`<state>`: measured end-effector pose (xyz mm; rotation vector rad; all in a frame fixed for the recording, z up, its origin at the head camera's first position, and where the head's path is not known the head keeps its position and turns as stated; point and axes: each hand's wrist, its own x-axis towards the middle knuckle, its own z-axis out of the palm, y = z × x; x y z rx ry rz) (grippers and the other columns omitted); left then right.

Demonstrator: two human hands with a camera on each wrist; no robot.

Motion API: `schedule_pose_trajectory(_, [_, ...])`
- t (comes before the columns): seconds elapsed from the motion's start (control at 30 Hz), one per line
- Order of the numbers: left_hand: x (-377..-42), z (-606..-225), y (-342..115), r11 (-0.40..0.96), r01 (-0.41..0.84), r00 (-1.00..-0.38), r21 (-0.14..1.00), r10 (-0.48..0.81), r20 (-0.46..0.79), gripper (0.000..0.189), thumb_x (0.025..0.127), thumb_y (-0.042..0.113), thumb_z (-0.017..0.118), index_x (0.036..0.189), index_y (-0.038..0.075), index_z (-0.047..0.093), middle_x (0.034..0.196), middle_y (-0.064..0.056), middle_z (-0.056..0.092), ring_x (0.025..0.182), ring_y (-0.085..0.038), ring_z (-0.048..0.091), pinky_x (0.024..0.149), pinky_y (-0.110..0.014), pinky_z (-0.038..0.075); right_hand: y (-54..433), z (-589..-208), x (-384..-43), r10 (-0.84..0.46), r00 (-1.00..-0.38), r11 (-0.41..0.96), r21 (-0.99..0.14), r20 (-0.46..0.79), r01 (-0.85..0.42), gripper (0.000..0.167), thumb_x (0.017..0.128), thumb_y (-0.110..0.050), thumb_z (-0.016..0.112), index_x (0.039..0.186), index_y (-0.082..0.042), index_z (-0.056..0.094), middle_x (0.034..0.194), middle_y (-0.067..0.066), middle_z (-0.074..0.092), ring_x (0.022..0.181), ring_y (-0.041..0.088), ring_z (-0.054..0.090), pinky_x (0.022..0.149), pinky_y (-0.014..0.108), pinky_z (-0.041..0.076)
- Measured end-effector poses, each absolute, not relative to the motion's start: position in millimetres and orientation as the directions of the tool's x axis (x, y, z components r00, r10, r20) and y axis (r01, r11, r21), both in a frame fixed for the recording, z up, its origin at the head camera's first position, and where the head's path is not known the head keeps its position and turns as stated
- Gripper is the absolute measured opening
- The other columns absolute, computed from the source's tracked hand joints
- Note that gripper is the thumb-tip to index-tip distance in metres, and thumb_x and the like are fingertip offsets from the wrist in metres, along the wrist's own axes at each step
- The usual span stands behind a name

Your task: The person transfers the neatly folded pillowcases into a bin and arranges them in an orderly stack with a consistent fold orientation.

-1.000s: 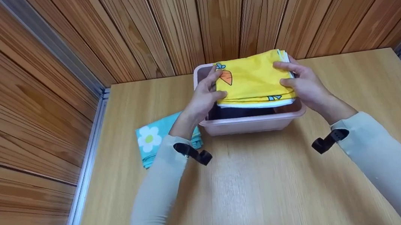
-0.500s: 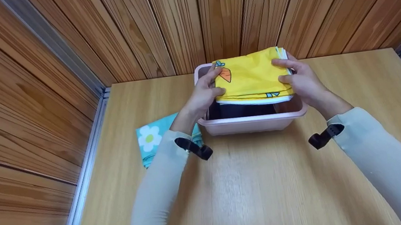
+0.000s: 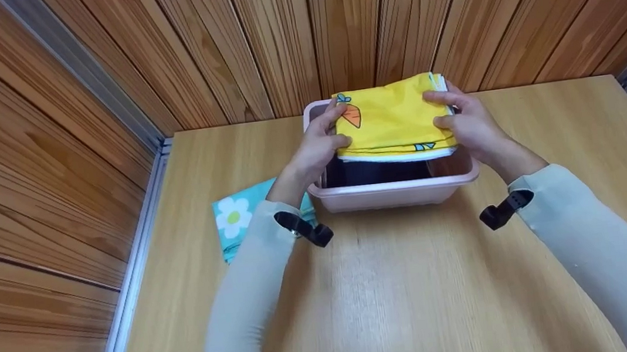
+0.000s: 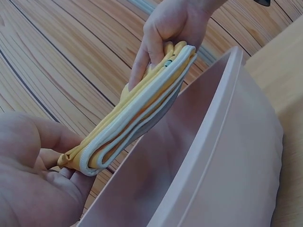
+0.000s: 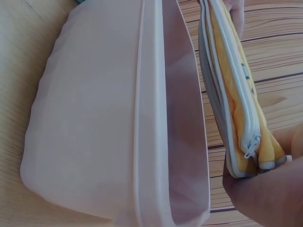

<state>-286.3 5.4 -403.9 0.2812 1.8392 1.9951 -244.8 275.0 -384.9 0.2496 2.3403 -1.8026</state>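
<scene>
A folded yellow cloth cover (image 3: 392, 117) with a carrot print hangs over the pink plastic bin (image 3: 395, 195). My left hand (image 3: 318, 143) grips its left edge, thumb on top. At the opposite edge my right hand (image 3: 476, 125) pinches it, with thumb and index finger on the upper face. From the right wrist, a white zip pull (image 5: 252, 147) shows at the cover's end, beside stacked yellow and white layers. In the left wrist view the cover (image 4: 137, 111) stands apart from the bin's near rim (image 4: 203, 142). Something dark (image 3: 384, 171) shows inside the bin; its kind is unclear.
A folded teal cloth (image 3: 234, 217) with a white flower lies on the wooden table (image 3: 375, 299), left of the bin and partly behind my left forearm. A wood-plank wall (image 3: 274, 39) rises just behind the bin. A metal rail (image 3: 126, 292) borders the table's left side.
Both hands have shifted slightly up and away with the yellow cover, showing more of the bin's dark inside. The bin and teal cloth have stayed in place.
</scene>
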Motion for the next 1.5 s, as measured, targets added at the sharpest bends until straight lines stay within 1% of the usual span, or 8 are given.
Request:
schedule_pose_trajectory(0.33, [-290.8, -405.2, 5.1, 0.008, -0.157, -0.903, 0.987, 0.404, -0.147, 0.073, 0.091, -0.018, 0.050, 0.158, 0.006, 0.036, 0.171, 0.007, 0.011, 0.152, -0.009, 0.021, 0.111, -0.017, 0.032, 274.5, -388.8, -253.4, 0.031, -0.962, 0.277, -0.923, -0.270, 0.268, 0.056, 0.104, 0.003, 0.043, 0.157, -0.016, 0.041, 0.170, -0.011, -0.008, 0.154, 0.024, 0.018, 0.115, 0.036, 0.039])
schedule_pose_trajectory(0.53, [-291.0, -405.7, 5.9, 0.028, -0.149, -0.901, 0.988, 0.408, -0.147, 0.072, 0.091, -0.017, 0.051, 0.157, 0.006, 0.036, 0.171, 0.005, 0.011, 0.153, -0.010, 0.019, 0.114, -0.018, 0.030, 273.9, -389.4, -254.6, 0.048, -0.961, 0.312, -0.910, -0.271, 0.272, 0.056, 0.104, 0.003, 0.043, 0.157, -0.017, 0.042, 0.171, -0.010, -0.008, 0.157, 0.024, 0.001, 0.117, 0.036, 0.034])
schedule_pose_trajectory(0.63, [-291.3, -406.0, 5.7, 0.027, -0.148, -0.900, 0.989, 0.411, -0.146, 0.072, 0.091, -0.017, 0.051, 0.158, 0.006, 0.035, 0.171, 0.004, 0.011, 0.153, -0.011, 0.019, 0.115, -0.018, 0.029, 272.8, -388.0, -254.1, 0.046, -0.962, 0.306, -0.913, -0.271, 0.271, 0.057, 0.104, 0.004, 0.043, 0.157, -0.017, 0.042, 0.171, -0.009, -0.007, 0.157, 0.025, 0.002, 0.116, 0.035, 0.036])
schedule_pose_trajectory(0.8, [-290.6, -405.5, 6.0, 0.026, -0.130, -0.904, 0.991, 0.408, -0.129, 0.075, 0.088, -0.018, 0.051, 0.158, 0.004, 0.033, 0.171, 0.001, 0.010, 0.154, -0.013, 0.016, 0.114, -0.018, 0.029, 270.1, -385.5, -251.4, 0.040, -0.969, 0.317, -0.917, -0.244, 0.244, 0.057, 0.102, 0.006, 0.043, 0.156, -0.012, 0.041, 0.171, -0.003, -0.008, 0.156, 0.025, -0.003, 0.121, 0.037, 0.026])
schedule_pose_trajectory(1.0, [-282.2, -400.0, 9.1, 0.308, -0.064, -0.927, 0.949, 0.334, -0.171, 0.070, 0.096, 0.002, 0.061, 0.160, 0.009, 0.032, 0.172, -0.009, -0.003, 0.157, -0.024, 0.000, 0.124, -0.033, 0.018, 265.9, -385.2, -246.8, 0.074, -0.982, 0.453, -0.872, -0.172, 0.187, 0.062, 0.097, -0.002, 0.052, 0.157, -0.010, 0.039, 0.171, 0.007, -0.009, 0.155, 0.036, -0.007, 0.124, 0.052, 0.002])
schedule_pose_trajectory(1.1, [-278.2, -398.4, 10.7, 0.361, -0.118, -0.920, 0.925, 0.311, -0.239, 0.068, 0.100, 0.012, 0.062, 0.161, 0.017, 0.033, 0.172, -0.004, -0.008, 0.157, -0.025, -0.003, 0.125, -0.043, 0.013, 264.3, -386.8, -246.2, 0.075, -0.984, 0.473, -0.862, -0.165, 0.180, 0.064, 0.096, -0.005, 0.053, 0.158, -0.012, 0.038, 0.171, 0.007, -0.010, 0.155, 0.037, -0.010, 0.123, 0.058, 0.000])
schedule_pose_trajectory(1.2, [-276.0, -398.3, 11.2, 0.377, -0.161, -0.908, 0.912, 0.306, -0.287, 0.067, 0.101, 0.017, 0.062, 0.161, 0.024, 0.032, 0.172, 0.000, -0.008, 0.157, -0.024, -0.003, 0.125, -0.046, 0.011, 263.6, -388.7, -246.6, 0.067, -0.981, 0.485, -0.853, -0.181, 0.191, 0.064, 0.097, -0.007, 0.054, 0.159, -0.014, 0.037, 0.171, 0.006, -0.011, 0.155, 0.036, -0.011, 0.122, 0.059, -0.002])
schedule_pose_trajectory(1.5, [-275.6, -398.3, 12.2, 0.395, -0.149, -0.901, 0.906, 0.322, -0.289, 0.066, 0.101, 0.018, 0.061, 0.160, 0.024, 0.033, 0.172, 0.000, -0.005, 0.157, -0.025, 0.000, 0.125, -0.049, 0.009, 265.7, -390.5, -246.4, 0.054, -0.973, 0.498, -0.839, -0.223, 0.220, 0.066, 0.098, -0.013, 0.055, 0.160, -0.018, 0.034, 0.171, 0.003, -0.013, 0.155, 0.035, -0.013, 0.120, 0.063, -0.003])
